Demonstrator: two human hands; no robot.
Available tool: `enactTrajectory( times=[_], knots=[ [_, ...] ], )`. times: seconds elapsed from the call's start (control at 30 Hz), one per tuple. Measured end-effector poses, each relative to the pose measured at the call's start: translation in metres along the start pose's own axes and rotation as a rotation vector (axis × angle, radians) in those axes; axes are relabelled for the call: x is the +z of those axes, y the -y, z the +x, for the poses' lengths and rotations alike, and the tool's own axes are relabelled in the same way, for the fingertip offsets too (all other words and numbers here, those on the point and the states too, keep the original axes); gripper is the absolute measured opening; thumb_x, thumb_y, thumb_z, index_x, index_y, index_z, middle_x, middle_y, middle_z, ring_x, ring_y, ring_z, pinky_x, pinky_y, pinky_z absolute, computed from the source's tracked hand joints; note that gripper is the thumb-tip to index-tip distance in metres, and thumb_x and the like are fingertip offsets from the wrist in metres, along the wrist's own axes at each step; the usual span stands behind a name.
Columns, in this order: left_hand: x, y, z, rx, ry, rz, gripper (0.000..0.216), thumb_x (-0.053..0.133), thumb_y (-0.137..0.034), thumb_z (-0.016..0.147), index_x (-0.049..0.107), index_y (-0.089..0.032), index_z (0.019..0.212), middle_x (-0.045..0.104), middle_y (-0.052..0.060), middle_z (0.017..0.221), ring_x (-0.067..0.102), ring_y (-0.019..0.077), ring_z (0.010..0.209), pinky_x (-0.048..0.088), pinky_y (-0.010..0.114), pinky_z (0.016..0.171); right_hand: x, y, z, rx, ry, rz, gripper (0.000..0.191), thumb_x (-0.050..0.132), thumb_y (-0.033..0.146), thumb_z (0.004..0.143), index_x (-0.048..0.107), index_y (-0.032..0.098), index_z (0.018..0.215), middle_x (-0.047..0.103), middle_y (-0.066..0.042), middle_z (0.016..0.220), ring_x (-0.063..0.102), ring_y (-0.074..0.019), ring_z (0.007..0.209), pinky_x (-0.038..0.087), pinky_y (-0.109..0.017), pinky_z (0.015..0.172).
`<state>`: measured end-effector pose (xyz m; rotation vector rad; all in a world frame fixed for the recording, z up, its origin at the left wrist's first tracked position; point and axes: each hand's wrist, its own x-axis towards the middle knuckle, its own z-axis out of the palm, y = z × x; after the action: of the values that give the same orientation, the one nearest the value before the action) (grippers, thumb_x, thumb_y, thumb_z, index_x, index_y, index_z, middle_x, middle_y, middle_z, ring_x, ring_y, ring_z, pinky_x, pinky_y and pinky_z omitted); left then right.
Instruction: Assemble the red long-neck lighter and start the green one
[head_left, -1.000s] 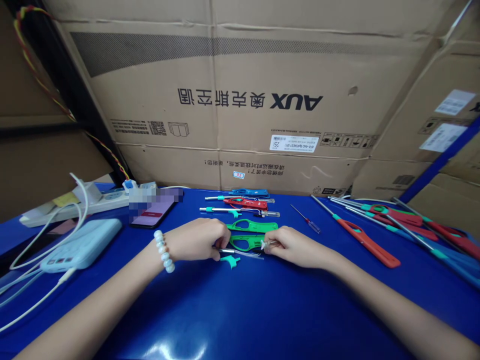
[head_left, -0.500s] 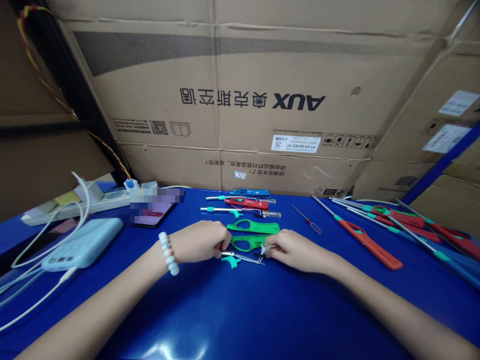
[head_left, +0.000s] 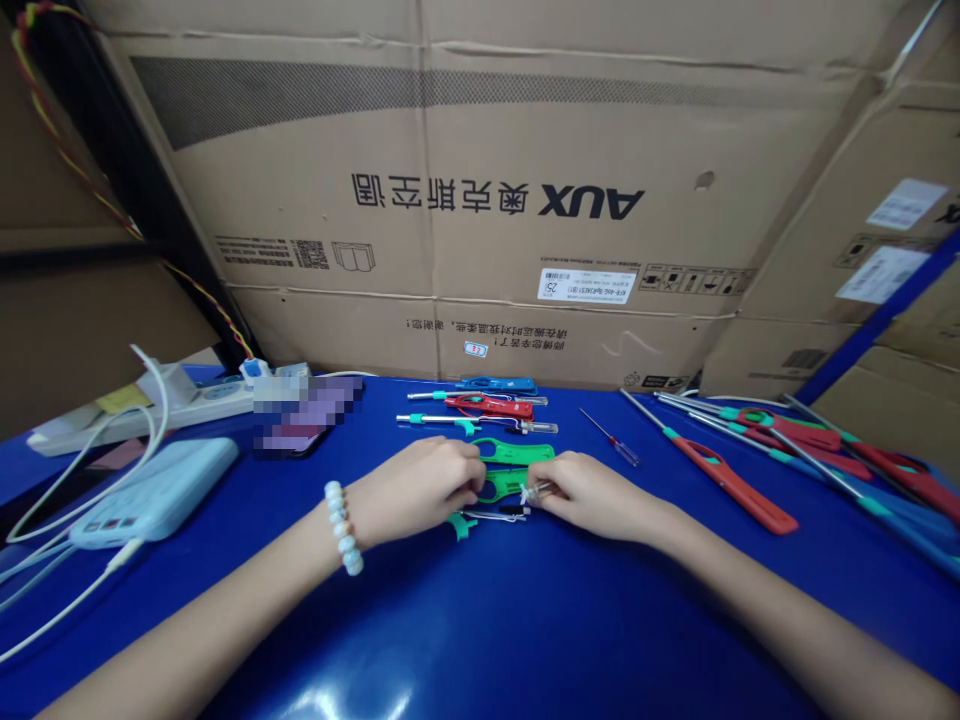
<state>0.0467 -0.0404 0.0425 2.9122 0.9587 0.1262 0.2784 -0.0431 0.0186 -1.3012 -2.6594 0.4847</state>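
My left hand, with a pearl bracelet on the wrist, is closed over the left end of a green lighter handle shell and a thin metal tube part with a teal trigger. My right hand pinches a small clear valve piece with wire at the right end of that shell. A second green shell lies just behind. Both hands rest on the blue table.
Red, blue and teal lighter parts lie behind my hands, with a small screwdriver to the right. Long red and blue lighters crowd the right side. A phone, power bank, power strip and cables sit left. Cardboard boxes wall the back.
My left hand has slid rightwards along the green shell toward my right hand. The metal tube with the teal trigger moved with it. My right hand has stayed almost in place.
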Motion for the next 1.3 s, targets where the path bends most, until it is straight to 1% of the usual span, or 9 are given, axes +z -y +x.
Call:
enactTrajectory(
  times=[0.13, 0.27, 0.37, 0.53, 0.67, 0.8, 0.87, 0.97, 1.3],
  knots=[
    [0.021, -0.019, 0.011, 0.065, -0.115, -0.011, 0.007, 0.057, -0.019, 0.088, 0.063, -0.017, 0.091, 0.062, 0.003, 0.09, 0.058, 0.019, 0.085, 0.041, 0.03, 0.076, -0.002, -0.002, 0.0, 0.031, -0.04, -0.009, 0.015, 0.052, 0.019, 0.084, 0.052, 0.017, 0.069, 0.056, 0.001, 0.061, 0.048, -0.0114, 0.056, 0.024, -0.022, 0.052],
    [0.039, -0.029, 0.016, 0.075, -0.164, -0.055, 0.011, 0.057, -0.023, 0.089, 0.063, -0.018, 0.097, 0.062, 0.004, 0.094, 0.057, 0.0193, 0.088, 0.041, 0.03, 0.076, -0.005, -0.005, -0.001, 0.044, -0.053, 0.006, 0.016, 0.051, 0.017, 0.083, 0.049, 0.018, 0.067, 0.055, 0.001, 0.061, 0.048, -0.012, 0.057, 0.024, -0.022, 0.053],
    [0.045, -0.03, 0.018, 0.058, -0.182, -0.063, 0.01, 0.058, -0.022, 0.088, 0.064, -0.018, 0.095, 0.062, 0.003, 0.094, 0.057, 0.0196, 0.087, 0.041, 0.031, 0.075, -0.006, -0.004, -0.001, 0.043, -0.057, 0.016, 0.017, 0.051, 0.016, 0.082, 0.047, 0.018, 0.065, 0.053, 0.002, 0.059, 0.047, -0.0116, 0.056, 0.023, -0.022, 0.052],
    [0.046, -0.03, 0.017, -0.039, -0.223, -0.254, 0.008, 0.059, -0.013, 0.085, 0.064, -0.018, 0.086, 0.062, 0.001, 0.088, 0.057, 0.0175, 0.085, 0.041, 0.028, 0.076, -0.006, -0.003, 0.0, 0.043, -0.053, 0.028, 0.018, 0.051, 0.015, 0.082, 0.046, 0.018, 0.065, 0.051, 0.002, 0.059, 0.044, -0.0108, 0.055, 0.022, -0.022, 0.052],
    [0.042, -0.029, 0.019, -0.15, -0.235, -0.505, 0.008, 0.06, -0.012, 0.082, 0.066, -0.018, 0.08, 0.061, -0.001, 0.08, 0.056, 0.0139, 0.075, 0.041, 0.023, 0.067, -0.006, -0.005, -0.001, 0.036, -0.048, 0.036, 0.018, 0.052, 0.015, 0.082, 0.046, 0.018, 0.065, 0.049, 0.003, 0.058, 0.044, -0.0106, 0.054, 0.023, -0.022, 0.052],
    [0.04, -0.023, 0.02, -0.174, -0.255, -0.672, 0.01, 0.057, -0.015, 0.084, 0.066, -0.017, 0.081, 0.063, 0.0, 0.082, 0.056, 0.0126, 0.072, 0.041, 0.022, 0.066, -0.005, -0.004, -0.003, 0.038, -0.129, 0.111, 0.006, 0.052, 0.019, 0.084, 0.046, 0.02, 0.083, 0.051, 0.004, 0.065, 0.045, -0.0119, 0.057, 0.025, -0.022, 0.054],
    [0.039, -0.02, 0.021, -0.193, -0.259, -0.7, 0.011, 0.056, -0.018, 0.085, 0.066, -0.016, 0.081, 0.063, 0.0, 0.082, 0.056, 0.0131, 0.072, 0.042, 0.022, 0.066, -0.005, -0.003, -0.003, 0.026, -0.194, 0.162, 0.009, 0.05, 0.021, 0.086, 0.042, 0.021, 0.092, 0.052, 0.004, 0.068, 0.046, -0.0127, 0.058, 0.027, -0.022, 0.054],
    [0.037, -0.018, 0.021, -0.213, -0.261, -0.695, 0.014, 0.054, -0.022, 0.087, 0.065, -0.016, 0.08, 0.064, 0.001, 0.081, 0.057, 0.0143, 0.073, 0.043, 0.024, 0.069, -0.004, -0.002, -0.003, 0.008, -0.233, 0.182, 0.007, 0.045, 0.02, 0.088, 0.039, 0.022, 0.091, 0.049, 0.004, 0.067, 0.045, -0.0129, 0.058, 0.027, -0.022, 0.055],
    [0.036, -0.018, 0.019, -0.266, -0.204, -0.874, 0.016, 0.049, -0.026, 0.088, 0.058, -0.014, 0.082, 0.059, 0.0, 0.07, 0.061, 0.0138, 0.065, 0.045, 0.023, 0.061, -0.004, -0.004, -0.002, 0.008, -0.224, 0.178, 0.006, 0.046, 0.019, 0.087, 0.041, 0.021, 0.085, 0.044, 0.006, 0.064, 0.039, -0.0113, 0.055, 0.025, -0.021, 0.054]
  ],
)
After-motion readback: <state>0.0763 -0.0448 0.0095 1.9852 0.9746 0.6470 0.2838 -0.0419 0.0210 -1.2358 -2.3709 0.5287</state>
